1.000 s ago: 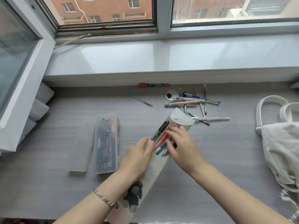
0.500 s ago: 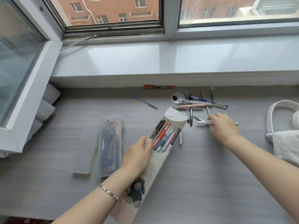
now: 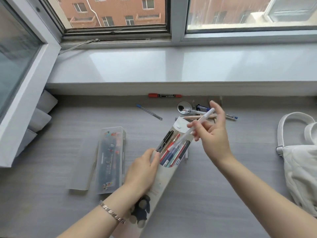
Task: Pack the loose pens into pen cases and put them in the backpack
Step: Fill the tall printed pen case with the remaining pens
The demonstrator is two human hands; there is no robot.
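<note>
My left hand (image 3: 143, 170) grips the side of a pale paper pen case (image 3: 159, 184) lying slanted on the grey desk (image 3: 51, 194), its flap open and several pens inside. My right hand (image 3: 211, 134) pinches a white pen (image 3: 199, 123) just above the case's mouth, tip pointing down into it. A clear plastic pen case (image 3: 110, 160) lies to the left with its lid (image 3: 82, 169) beside it. Loose pens (image 3: 197, 111) lie behind my right hand. A blue-capped pen (image 3: 149, 112) and a red marker (image 3: 164, 95) lie further back. The white backpack (image 3: 301, 160) sits at the right edge.
A round desk grommet (image 3: 184, 107) sits among the loose pens. The white window sill (image 3: 171, 67) runs along the back above the desk. An open window frame (image 3: 25, 83) juts in at the left, with grey cushions (image 3: 41, 114) under it.
My right hand picked a white pen from the loose pile and carried it back left, over the mouth of the paper case. My left hand kept holding the case.
</note>
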